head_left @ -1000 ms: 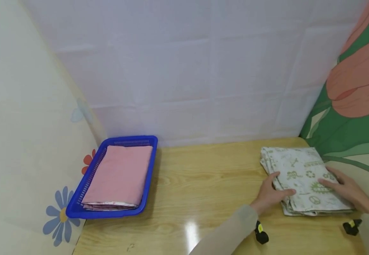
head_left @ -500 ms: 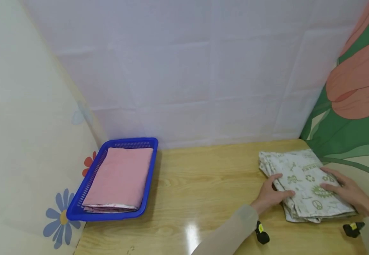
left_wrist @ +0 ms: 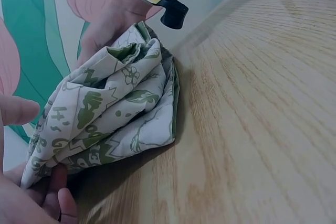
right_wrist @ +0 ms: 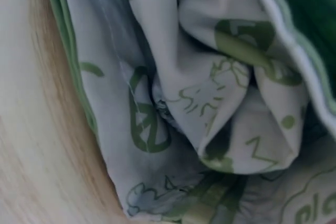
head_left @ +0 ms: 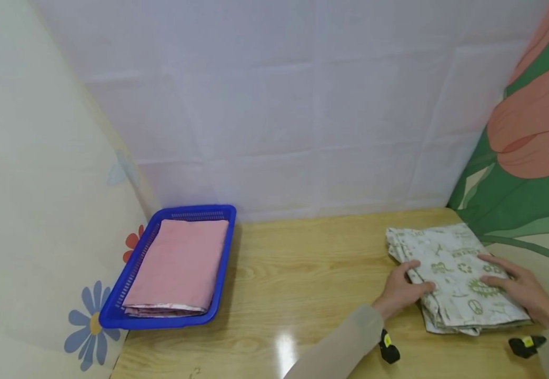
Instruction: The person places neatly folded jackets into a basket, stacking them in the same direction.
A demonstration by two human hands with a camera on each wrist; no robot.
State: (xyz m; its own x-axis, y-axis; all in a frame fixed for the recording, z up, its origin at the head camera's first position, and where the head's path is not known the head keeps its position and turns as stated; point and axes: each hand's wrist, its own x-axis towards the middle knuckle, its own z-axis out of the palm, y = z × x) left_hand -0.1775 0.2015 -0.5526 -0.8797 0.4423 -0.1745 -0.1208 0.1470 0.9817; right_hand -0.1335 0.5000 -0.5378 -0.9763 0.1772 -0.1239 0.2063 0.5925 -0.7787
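A folded white cloth with green print (head_left: 449,252) lies at the right side of the table. My left hand (head_left: 399,292) grips its left edge, thumb on top. In the left wrist view, the fingers (left_wrist: 56,182) tuck under the cloth's lower edge and the thumb (left_wrist: 18,110) stands out beside it. On the opposite edge my right hand (head_left: 522,287) holds the cloth, its thumb and a finger over the top face and the other fingers hidden. Loose layered folds of the cloth (right_wrist: 210,93) fill the right wrist view, with a green inner side showing.
To the left on the wooden table (head_left: 293,273) stands a blue plastic basket (head_left: 160,322) with a folded pink cloth (head_left: 179,263) in it. A white sheet (head_left: 279,116) hangs behind the table. A flower-print cloth (head_left: 530,210) borders the right side.
The printed cloth has shifted slightly toward the table's near side, with both hands keeping their hold on it. The basket and pink cloth stay in place.
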